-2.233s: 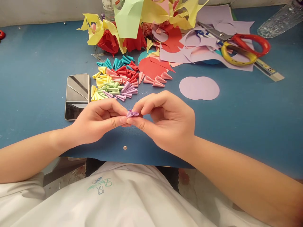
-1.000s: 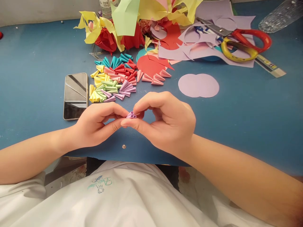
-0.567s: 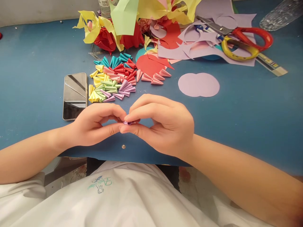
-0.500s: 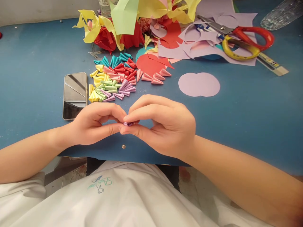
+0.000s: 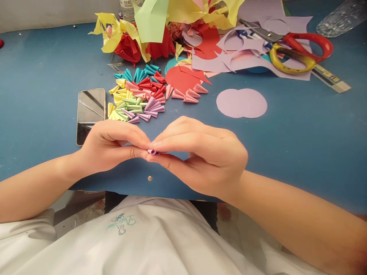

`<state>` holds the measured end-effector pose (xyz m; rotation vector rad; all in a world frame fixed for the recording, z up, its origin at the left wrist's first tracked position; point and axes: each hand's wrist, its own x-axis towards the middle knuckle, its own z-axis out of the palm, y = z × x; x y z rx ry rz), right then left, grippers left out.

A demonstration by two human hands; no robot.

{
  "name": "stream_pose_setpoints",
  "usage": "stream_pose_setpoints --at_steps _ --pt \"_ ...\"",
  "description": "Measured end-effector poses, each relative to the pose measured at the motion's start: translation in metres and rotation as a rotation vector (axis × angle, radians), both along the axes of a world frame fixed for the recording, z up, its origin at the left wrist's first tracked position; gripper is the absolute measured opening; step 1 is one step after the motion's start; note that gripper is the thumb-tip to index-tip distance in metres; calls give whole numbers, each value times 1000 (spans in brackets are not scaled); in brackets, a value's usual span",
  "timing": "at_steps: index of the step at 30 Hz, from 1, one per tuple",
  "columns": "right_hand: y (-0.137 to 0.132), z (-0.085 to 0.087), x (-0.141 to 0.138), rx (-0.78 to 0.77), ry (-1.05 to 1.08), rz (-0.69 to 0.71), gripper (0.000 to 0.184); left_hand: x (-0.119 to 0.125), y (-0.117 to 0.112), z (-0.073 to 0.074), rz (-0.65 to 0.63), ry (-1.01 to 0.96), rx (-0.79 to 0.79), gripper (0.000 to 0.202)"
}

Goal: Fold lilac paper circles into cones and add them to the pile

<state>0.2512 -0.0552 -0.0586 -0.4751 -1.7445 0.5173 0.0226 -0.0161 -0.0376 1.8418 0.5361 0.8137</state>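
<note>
Between the fingertips of both hands is a small rolled piece of purple paper [image 5: 153,152], mostly covered by the fingers. My left hand [image 5: 110,147] pinches its left end and my right hand [image 5: 197,152] pinches it from the right, the thumbs below. Just beyond the hands lies a pile of small paper cones [image 5: 139,93] in teal, red, pink, yellow, green and purple. To the right of the pile, two overlapping purple paper discs [image 5: 241,103] rest flat on the blue table [image 5: 301,141].
A phone [image 5: 91,110] lies beside the left hand. At the back are crumpled yellow paper scraps [image 5: 107,32], a red paper piece [image 5: 183,78], cut purple sheets [image 5: 210,61], scissors with red and yellow handles [image 5: 292,65], a box-cutter knife [image 5: 331,78] and a clear bottle [image 5: 341,19].
My right hand has turned slightly and its back has shifted right and down. My left fingers have straightened a little, and the open end of the purple roll shows more.
</note>
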Motion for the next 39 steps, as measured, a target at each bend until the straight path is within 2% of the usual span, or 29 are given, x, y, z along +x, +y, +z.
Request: stream_pose_setpoints --at_steps 4,8,12,15,18,20,23,26,28,31,34,39 --pt "0 1 0 -3 27 60 18 2 2 -1 -43 -35 -220 3" --pt "-1 0 2 -133 49 107 14 4 3 1 -80 -23 -437 12" --pt "-4 0 3 -229 87 155 13 1 5 2 -38 -22 -501 15" --pt "-5 2 1 -304 165 74 12 -3 5 0 3 -8 -375 14" --pt "0 4 1 -442 335 -127 12 -6 5 -4 89 65 -82 13" --pt "8 2 5 -466 399 -179 14 -7 6 -6 161 183 133 12" --pt "26 -10 12 -551 335 -293 16 -8 7 -10 206 342 360 10" --pt "40 -22 18 -551 233 -344 20 -10 10 -14 236 394 456 8" --pt "47 -27 20 -629 229 -365 26 -11 13 -17 262 418 500 12" --pt "54 -26 21 -738 124 -402 22 -12 16 -18 288 485 561 17" --pt "60 -24 23 -840 -94 -429 14 -12 20 -20 292 603 605 19" --pt "65 -21 24 -854 -335 -488 15 -13 25 -24 335 740 673 25"
